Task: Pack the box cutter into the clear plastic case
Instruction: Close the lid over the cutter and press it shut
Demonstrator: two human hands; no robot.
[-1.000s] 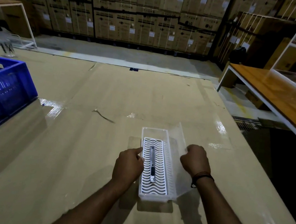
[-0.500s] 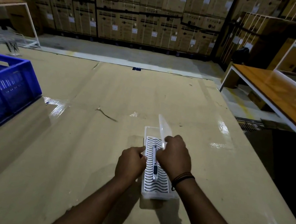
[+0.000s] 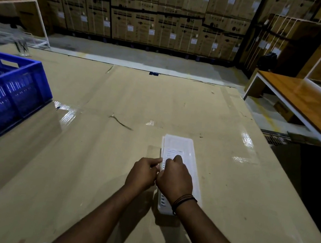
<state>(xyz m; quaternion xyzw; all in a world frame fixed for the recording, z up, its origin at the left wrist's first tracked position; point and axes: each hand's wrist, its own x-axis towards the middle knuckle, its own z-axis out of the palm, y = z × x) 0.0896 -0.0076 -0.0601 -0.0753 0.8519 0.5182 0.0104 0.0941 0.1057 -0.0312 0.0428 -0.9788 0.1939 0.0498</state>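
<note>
- A cardboard-covered table (image 3: 89, 173) fills most of the frame, glossy with tape glare.
- Stacked cardboard boxes (image 3: 151, 11) line the top of the frame.
- A wooden bench (image 3: 313, 108) with a white frame runs along the right edge.
- A blue crate (image 3: 3, 95) sits at the left edge, on the table.
- The clear plastic case (image 3: 182, 151) lies lengthwise at lower centre, its lid down over the ribbed tray.
- The right hand (image 3: 175, 178) rests curled on top of the lid, pressing it.
- The left hand (image 3: 143, 174) pinches the case's left edge, touching the right hand.
- The box cutter is hidden under the lid and hands.
</note>
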